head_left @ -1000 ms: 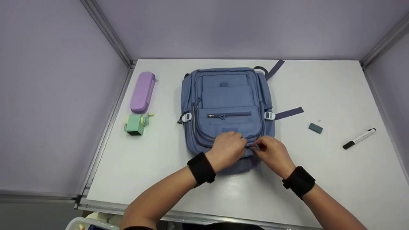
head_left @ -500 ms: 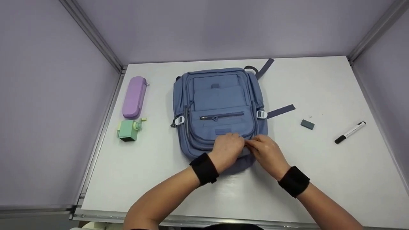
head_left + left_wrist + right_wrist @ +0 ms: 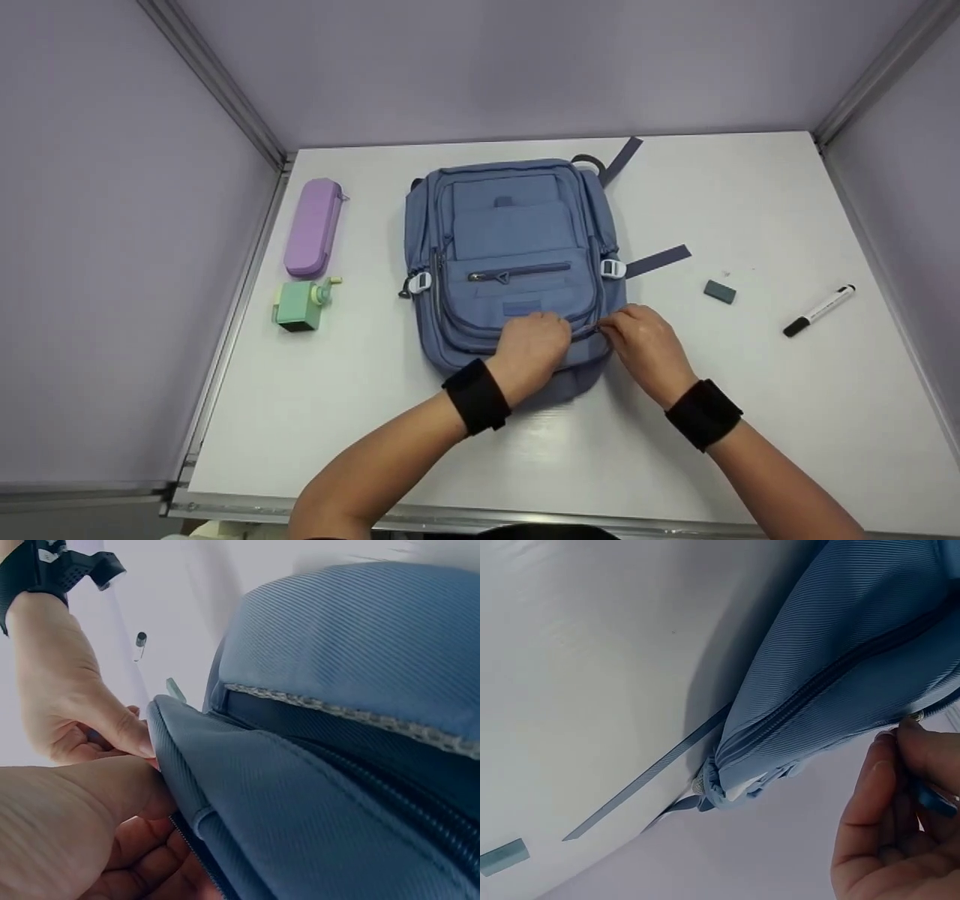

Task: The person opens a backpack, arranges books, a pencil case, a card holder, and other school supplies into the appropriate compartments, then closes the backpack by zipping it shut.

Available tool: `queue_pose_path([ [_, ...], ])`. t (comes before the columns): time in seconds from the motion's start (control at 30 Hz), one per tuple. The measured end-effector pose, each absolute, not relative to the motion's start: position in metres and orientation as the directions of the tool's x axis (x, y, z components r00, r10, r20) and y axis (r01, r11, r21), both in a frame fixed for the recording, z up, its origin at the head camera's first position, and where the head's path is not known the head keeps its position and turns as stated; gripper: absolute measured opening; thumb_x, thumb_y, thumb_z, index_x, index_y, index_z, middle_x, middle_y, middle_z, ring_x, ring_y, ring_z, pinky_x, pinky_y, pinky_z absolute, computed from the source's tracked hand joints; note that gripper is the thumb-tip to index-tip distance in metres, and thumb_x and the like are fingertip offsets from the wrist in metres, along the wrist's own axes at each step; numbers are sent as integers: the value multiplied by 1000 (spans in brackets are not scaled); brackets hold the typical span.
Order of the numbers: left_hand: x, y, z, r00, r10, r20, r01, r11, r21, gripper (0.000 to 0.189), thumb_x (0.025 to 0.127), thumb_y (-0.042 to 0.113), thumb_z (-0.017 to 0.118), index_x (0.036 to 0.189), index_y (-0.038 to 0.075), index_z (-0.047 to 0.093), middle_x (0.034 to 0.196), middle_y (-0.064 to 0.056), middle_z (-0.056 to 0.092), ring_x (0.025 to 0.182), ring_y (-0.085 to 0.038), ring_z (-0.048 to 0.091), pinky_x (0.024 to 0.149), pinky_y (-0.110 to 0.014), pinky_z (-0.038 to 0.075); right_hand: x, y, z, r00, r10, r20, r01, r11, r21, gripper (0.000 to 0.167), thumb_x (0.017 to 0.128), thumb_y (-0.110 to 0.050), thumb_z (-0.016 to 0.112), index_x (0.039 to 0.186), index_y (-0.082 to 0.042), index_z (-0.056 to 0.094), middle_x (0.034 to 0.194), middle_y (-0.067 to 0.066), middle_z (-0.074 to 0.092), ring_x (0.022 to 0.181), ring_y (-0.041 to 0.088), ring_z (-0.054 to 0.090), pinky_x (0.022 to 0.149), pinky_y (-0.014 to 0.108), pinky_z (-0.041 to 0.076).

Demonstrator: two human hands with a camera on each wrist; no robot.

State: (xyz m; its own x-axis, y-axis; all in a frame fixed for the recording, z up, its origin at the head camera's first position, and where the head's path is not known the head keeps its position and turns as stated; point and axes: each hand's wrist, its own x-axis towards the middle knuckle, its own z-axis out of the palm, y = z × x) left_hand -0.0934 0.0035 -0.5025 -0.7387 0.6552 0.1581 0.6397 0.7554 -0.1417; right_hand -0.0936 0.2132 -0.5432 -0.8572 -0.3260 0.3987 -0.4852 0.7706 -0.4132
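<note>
A blue backpack (image 3: 510,229) lies front up on the table, its bottom towards me. My left hand (image 3: 531,349) grips the fabric edge at the lower front pocket, thumb (image 3: 127,784) on the cloth beside the zipper teeth in the left wrist view. At the pocket's lower right corner, my right hand (image 3: 649,352) pinches the zipper pull between thumb and forefinger. The metal slider (image 3: 916,716) shows at those fingertips in the right wrist view. Higher on the bag, a short front zipper (image 3: 519,272) runs straight across.
On the left lie a purple pencil case (image 3: 313,227) and a green pencil sharpener (image 3: 298,306) with a crank. A dark eraser (image 3: 720,292) and a marker (image 3: 819,310) lie on the right. Two loose straps stick out right of the bag. Panels enclose the table.
My right hand has slid right along the pocket zipper, away from the left hand, which keeps its grip at the pocket edge. The head view has shifted slightly.
</note>
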Motion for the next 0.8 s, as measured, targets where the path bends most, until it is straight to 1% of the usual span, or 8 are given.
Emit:
queue_pose_path([
  [0.23, -92, 3, -500, -744, 651, 151, 639, 759, -124, 10, 94, 16, 71, 84, 18, 70, 77, 0, 64, 65, -16, 62, 46, -31, 50, -104, 217, -548, -848, -323, 419, -484, 795, -367, 11, 87, 4, 78, 95, 1, 72, 86, 11, 64, 82, 30, 63, 72, 42, 54],
  [0.37, -92, 3, -500, -752, 646, 130, 636, 764, -111, 9, 93, 17, 72, 84, 18, 71, 77, 0, 65, 66, -17, 62, 46, -32, 51, -113, 218, -551, -845, -326, 425, -482, 808, -339, 9, 90, 2, 75, 95, 2, 68, 86, 13, 63, 80, 33, 61, 71, 43, 52],
  [0.5, -94, 3, -501, -764, 634, 118, 629, 773, -79, 11, 93, 20, 72, 83, 17, 69, 77, -1, 65, 66, -19, 63, 47, -34, 51, -119, 219, -553, -858, -330, 393, -467, 820, -331, 9, 95, -2, 71, 95, 2, 63, 86, 16, 63, 78, 35, 60, 69, 46, 50],
  [0.63, -96, 6, -500, -773, 621, 130, 622, 782, -37, 14, 93, 20, 70, 80, 15, 65, 73, -2, 64, 61, -19, 62, 44, -33, 49, -120, 219, -552, -886, -324, 332, -435, 830, -350, 8, 97, -4, 69, 95, 1, 62, 87, 16, 63, 80, 36, 61, 71, 47, 50],
  [0.73, -100, 11, -497, -777, 616, 132, 620, 785, -13, 14, 94, 22, 68, 82, 14, 64, 74, -1, 63, 60, -18, 62, 44, -33, 49, -119, 219, -549, -898, -315, 306, -414, 840, -352, 8, 97, -6, 68, 96, 0, 62, 87, 16, 64, 80, 35, 62, 71, 46, 50],
  [0.8, -104, 17, -496, -783, 610, 119, 615, 789, 3, 14, 95, 25, 67, 87, 14, 65, 77, -1, 64, 62, -19, 62, 45, -34, 50, -119, 219, -547, -899, -311, 308, -411, 841, -351, 8, 98, -6, 67, 96, 0, 62, 87, 15, 64, 79, 35, 61, 71, 47, 49],
])
